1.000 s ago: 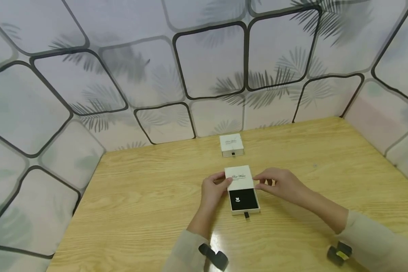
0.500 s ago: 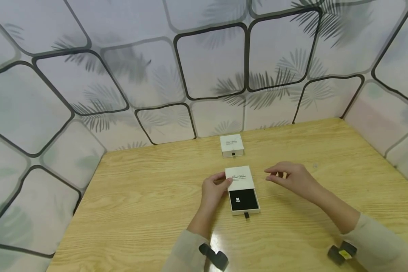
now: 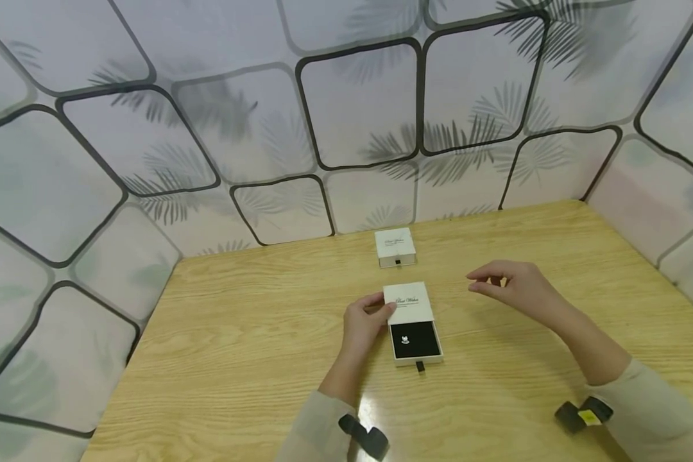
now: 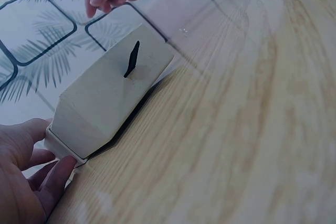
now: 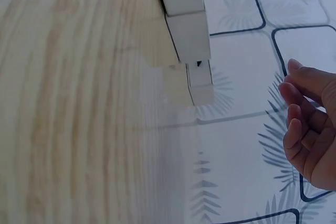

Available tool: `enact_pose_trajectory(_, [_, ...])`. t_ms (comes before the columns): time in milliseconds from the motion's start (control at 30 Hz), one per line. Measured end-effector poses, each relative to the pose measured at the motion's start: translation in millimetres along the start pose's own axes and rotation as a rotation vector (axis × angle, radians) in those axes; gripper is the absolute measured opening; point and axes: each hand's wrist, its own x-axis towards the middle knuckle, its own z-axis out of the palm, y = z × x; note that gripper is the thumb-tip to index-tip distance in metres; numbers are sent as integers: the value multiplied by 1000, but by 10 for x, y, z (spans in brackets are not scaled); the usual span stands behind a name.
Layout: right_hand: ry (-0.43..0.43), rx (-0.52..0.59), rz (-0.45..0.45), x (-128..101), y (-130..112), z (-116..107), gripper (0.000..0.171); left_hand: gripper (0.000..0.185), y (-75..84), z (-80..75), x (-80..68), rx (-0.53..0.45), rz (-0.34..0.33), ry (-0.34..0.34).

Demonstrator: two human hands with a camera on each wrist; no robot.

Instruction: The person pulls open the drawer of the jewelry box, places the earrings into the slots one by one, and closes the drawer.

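Observation:
A white jewellery box point(image 3: 407, 313) lies on the wooden table with its drawer point(image 3: 429, 361) slid partly out toward me. On the drawer's black pad point(image 3: 424, 340) sits a small silvery trinket point(image 3: 405, 340), too small to name. My left hand point(image 3: 364, 324) grips the lettered sleeve from its left side, thumb on top; the left wrist view has the fingers and thumb round the sleeve's end point(image 4: 63, 145) and a black pull tab point(image 4: 133, 60) on the drawer front. My right hand point(image 3: 511, 285) hovers right of the box, fingers loosely bent, nothing visible between them.
A second white box point(image 3: 395, 248), closed, stands behind the first near the back wall point(image 3: 375, 199). A tiny clear speck point(image 4: 183, 30) shows in the left wrist view. Patterned walls border the table point(image 3: 254, 333) at the back and sides.
My right hand has drawn away from the right side of the box, moving right and back above the table. The left hand and the box have stayed put.

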Motion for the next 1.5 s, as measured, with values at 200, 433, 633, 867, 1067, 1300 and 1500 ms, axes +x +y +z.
enact_pose_trajectory(200, [13,5,72,-5,123,-85,19,36,-5,0,3,5,-1,-1])
enact_pose_trajectory(433, [-12,27,186,-39,267,-185,23,37,-24,1,19,13,-3,-4])
enact_pose_trajectory(633, [-21,89,289,-73,376,-286,31,37,-25,0,18,-3,-15,-6])
enact_pose_trajectory(867, [-33,237,398,-140,574,-398,31,37,-30,5,17,-1,-7,-8])
enact_pose_trajectory(1067, [-70,217,405,-204,715,-471,38,36,27,-2,-22,8,-1,-8])
enact_pose_trajectory(1300, [-53,202,404,-292,890,-554,29,36,-19,1,21,1,-21,-11])
enact_pose_trajectory(1500, [-47,200,414,-345,1010,-576,30,36,-4,-2,18,-3,-21,-8])
